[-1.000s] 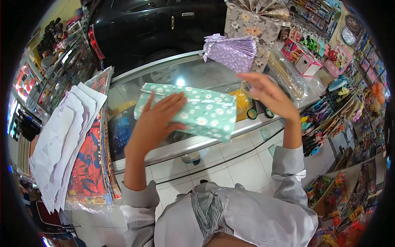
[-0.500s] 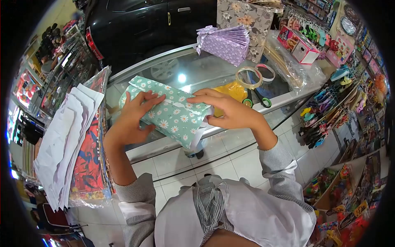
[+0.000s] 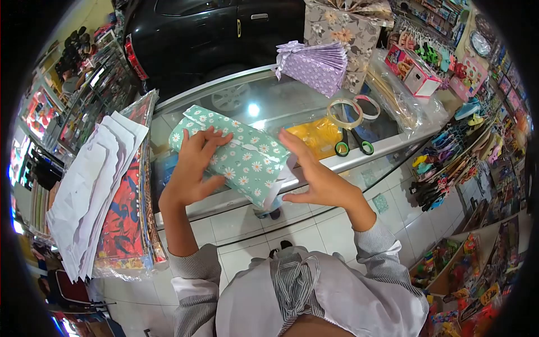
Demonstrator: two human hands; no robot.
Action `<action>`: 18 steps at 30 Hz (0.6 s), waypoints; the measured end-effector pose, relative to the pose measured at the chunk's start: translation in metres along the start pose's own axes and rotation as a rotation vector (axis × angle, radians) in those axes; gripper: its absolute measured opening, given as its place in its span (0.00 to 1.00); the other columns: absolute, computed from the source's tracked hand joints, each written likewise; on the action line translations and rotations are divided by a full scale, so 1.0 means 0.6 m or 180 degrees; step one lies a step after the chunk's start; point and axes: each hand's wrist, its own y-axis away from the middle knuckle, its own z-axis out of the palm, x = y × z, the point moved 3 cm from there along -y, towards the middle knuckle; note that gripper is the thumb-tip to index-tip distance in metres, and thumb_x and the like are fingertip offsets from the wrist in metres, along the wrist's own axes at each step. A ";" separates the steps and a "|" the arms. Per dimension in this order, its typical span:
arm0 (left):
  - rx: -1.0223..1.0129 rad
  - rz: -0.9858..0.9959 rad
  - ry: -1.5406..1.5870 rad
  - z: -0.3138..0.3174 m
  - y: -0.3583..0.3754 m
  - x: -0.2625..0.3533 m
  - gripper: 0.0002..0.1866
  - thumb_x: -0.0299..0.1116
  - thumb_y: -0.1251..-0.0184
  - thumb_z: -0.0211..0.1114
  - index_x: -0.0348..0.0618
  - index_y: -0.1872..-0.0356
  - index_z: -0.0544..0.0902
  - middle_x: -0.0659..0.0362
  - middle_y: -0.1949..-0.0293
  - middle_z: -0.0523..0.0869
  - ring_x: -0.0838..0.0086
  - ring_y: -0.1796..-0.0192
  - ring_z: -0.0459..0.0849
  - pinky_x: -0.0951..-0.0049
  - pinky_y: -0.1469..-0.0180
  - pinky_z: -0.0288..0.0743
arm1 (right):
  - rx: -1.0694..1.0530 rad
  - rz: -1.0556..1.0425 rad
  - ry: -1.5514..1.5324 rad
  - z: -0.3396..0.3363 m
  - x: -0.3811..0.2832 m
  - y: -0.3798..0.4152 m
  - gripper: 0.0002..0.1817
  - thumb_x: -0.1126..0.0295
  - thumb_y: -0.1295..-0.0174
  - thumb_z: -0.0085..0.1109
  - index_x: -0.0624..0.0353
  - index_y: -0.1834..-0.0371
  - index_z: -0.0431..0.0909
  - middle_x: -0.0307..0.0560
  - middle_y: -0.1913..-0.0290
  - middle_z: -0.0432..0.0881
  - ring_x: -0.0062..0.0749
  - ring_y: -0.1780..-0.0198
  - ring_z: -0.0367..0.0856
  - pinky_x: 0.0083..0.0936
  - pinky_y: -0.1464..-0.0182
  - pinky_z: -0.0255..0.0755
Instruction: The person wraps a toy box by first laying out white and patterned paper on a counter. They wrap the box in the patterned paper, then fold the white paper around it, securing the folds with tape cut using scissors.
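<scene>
A parcel in green daisy-print wrapping paper (image 3: 247, 160) lies at a slant on the glass counter. Its right end is unclosed, with a white paper edge showing there. My left hand (image 3: 196, 165) rests on the parcel's left part, fingers spread over the top and thumb apart. At the right end, my right hand (image 3: 320, 177) is held beside the paper with fingers stretched and thumb wide, gripping nothing. Green-handled scissors (image 3: 353, 143), a tape roll (image 3: 344, 114) and a yellow plastic packet (image 3: 317, 137) lie just beyond the right hand.
A purple pleated gift (image 3: 314, 66) and a tall floral box (image 3: 342, 39) stand at the back. White paper sheets (image 3: 84, 180) and patterned wrap (image 3: 123, 219) hang over the left end. Small green pieces (image 3: 380, 203) lie on the floor. A black car (image 3: 196, 33) stands behind.
My right hand has come off the parcel's right end, its fingers opening wider. My left hand remains on the parcel. Green pieces now show on the floor at right. The view has shifted slightly.
</scene>
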 end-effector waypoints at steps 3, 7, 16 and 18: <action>-0.0012 -0.0067 -0.0161 0.001 0.000 0.007 0.40 0.48 0.60 0.67 0.47 0.39 0.72 0.49 0.43 0.72 0.52 0.35 0.65 0.39 0.29 0.34 | 0.0090 0.0019 -0.0070 -0.030 -0.019 0.001 0.49 0.71 0.55 0.69 0.50 0.27 0.50 0.56 0.26 0.46 0.55 0.25 0.44 0.42 0.29 0.49; 0.0096 0.0031 -0.0229 0.000 0.000 0.014 0.44 0.54 0.65 0.71 0.47 0.40 0.72 0.49 0.44 0.72 0.53 0.35 0.65 0.38 0.30 0.36 | 0.0367 -0.0135 0.0358 -0.088 -0.044 -0.009 0.34 0.69 0.48 0.65 0.55 0.36 0.65 0.54 0.33 0.62 0.50 0.31 0.58 0.40 0.32 0.54; 0.0364 -0.0073 -0.0512 0.011 -0.002 0.023 0.43 0.55 0.65 0.72 0.46 0.42 0.73 0.50 0.45 0.73 0.54 0.37 0.67 0.37 0.31 0.40 | -0.0070 -0.0184 0.1437 -0.026 -0.112 -0.082 0.34 0.52 0.49 0.67 0.61 0.43 0.69 0.57 0.42 0.71 0.53 0.43 0.70 0.40 0.41 0.64; 0.0510 -0.0154 -0.0589 0.016 0.000 0.033 0.43 0.55 0.64 0.72 0.45 0.43 0.74 0.50 0.46 0.73 0.54 0.38 0.68 0.38 0.31 0.41 | -0.0333 0.0018 0.1778 -0.012 -0.100 -0.106 0.38 0.48 0.52 0.68 0.61 0.43 0.67 0.59 0.41 0.68 0.55 0.43 0.69 0.42 0.42 0.64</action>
